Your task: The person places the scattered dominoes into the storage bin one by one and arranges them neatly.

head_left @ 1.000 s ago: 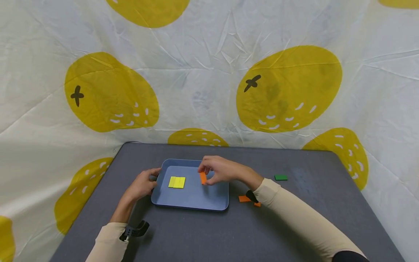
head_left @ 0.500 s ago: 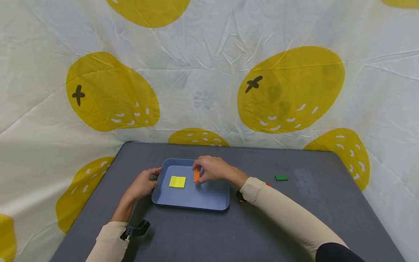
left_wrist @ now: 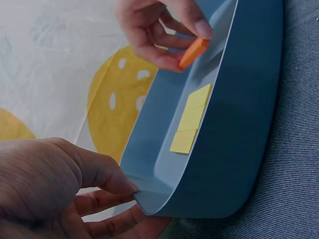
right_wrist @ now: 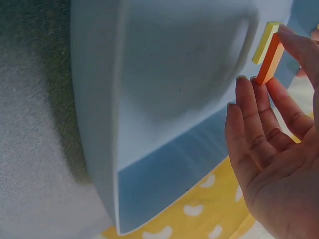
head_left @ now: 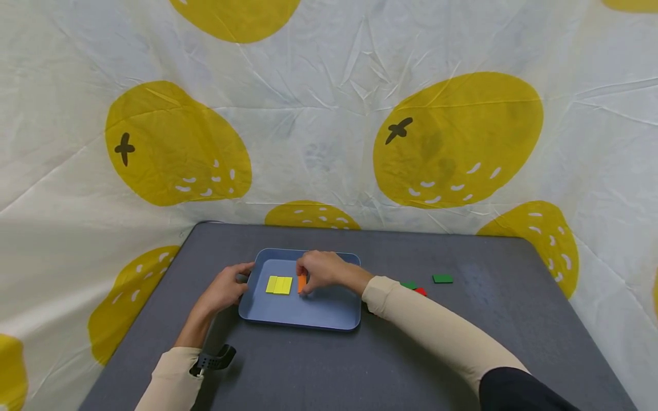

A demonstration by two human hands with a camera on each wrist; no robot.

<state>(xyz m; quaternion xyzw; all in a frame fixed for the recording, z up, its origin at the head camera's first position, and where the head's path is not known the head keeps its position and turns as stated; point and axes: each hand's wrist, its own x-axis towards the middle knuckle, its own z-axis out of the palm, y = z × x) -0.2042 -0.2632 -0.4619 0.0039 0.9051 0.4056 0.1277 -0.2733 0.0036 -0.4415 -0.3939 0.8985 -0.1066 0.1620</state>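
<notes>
My right hand point(head_left: 325, 269) pinches a flat orange block point(head_left: 301, 283) by its two ends, between thumb and fingers, over the blue tray point(head_left: 313, 315). Just left of it, three yellow blocks point(head_left: 279, 285) lie flat side by side on the tray floor. The right wrist view shows the orange block point(right_wrist: 270, 59) on edge, close to a yellow block point(right_wrist: 266, 42). At the tray's left side, my left hand point(head_left: 225, 290) holds the rim. In the left wrist view its thumb lies at the tray corner point(left_wrist: 154, 201), with the fingers on the outer side.
To the right of the tray, a green block point(head_left: 442, 278) lies on the dark grey table point(head_left: 308, 371). Another green block point(head_left: 408, 285) and a red block point(head_left: 420, 291) show partly from behind the right sleeve point(head_left: 426, 319). A patterned cloth point(head_left: 319, 154) hangs behind the table.
My right hand has carried the orange block leftward and lower over the tray, up beside the yellow blocks. The right forearm now hides the orange blocks on the table. The left hand stays on the rim.
</notes>
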